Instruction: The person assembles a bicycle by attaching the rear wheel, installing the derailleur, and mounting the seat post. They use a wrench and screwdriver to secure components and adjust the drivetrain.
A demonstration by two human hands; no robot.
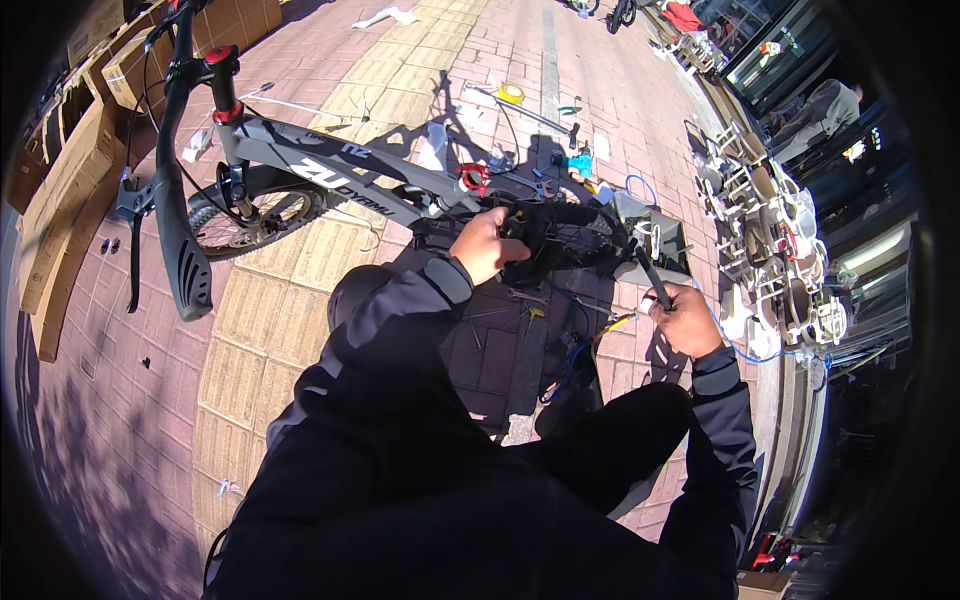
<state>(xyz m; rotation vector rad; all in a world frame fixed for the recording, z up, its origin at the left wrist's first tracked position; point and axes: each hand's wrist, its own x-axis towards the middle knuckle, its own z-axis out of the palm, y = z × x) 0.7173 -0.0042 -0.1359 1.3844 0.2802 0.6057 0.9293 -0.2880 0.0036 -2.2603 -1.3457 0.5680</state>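
Note:
A grey bicycle frame (pixel 330 175) with red trim stands on the brick pavement, its handlebar and black front mudguard (pixel 180 250) at the left. My left hand (pixel 485 245) grips a black part at the rear of the frame, beside the red seat clamp (pixel 472 178). My right hand (pixel 685 318) is shut on a black-handled tool (pixel 652 275) that points up, lower right of the frame. Thin blue cable (pixel 575 355) lies between my knees. My dark sleeves and legs hide the ground below.
Flat cardboard boxes (pixel 70 170) line the left edge. Loose tools, a yellow tape roll (pixel 511 94) and a turquoise part (pixel 580 163) lie on the bricks beyond the frame. White and brown stacked goods (pixel 775 250) stand at the right by a dark shopfront.

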